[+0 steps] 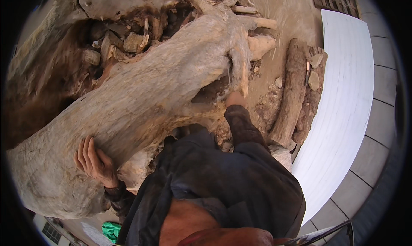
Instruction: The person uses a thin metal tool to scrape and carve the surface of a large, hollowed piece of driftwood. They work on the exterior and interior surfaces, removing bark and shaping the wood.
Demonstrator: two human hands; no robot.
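A huge pale, weathered driftwood-like trunk (pixel 141 83) slants across the view, with root stubs at its upper end. My left hand (pixel 94 162) lies on the trunk's lower left part, fingers extended over the wood and holding nothing. Farther right, my right hand (pixel 236 99) is closed at the lower end of a narrow upright root (pixel 242 68), beside a dark hollow in the trunk. Just above that hand stands a thin pale rod (pixel 229 78). The right fingers are mostly hidden, so what they grip cannot be made out.
Several stones (pixel 133 42) fill a gap between the trunk and a brown wood mass at left. To the right lie bark-covered logs (pixel 292 87) with a slim tool (pixel 307 72) and stones, then a long white panel (pixel 347 96) over grey paving. Green material (pixel 111 230) sits lower left.
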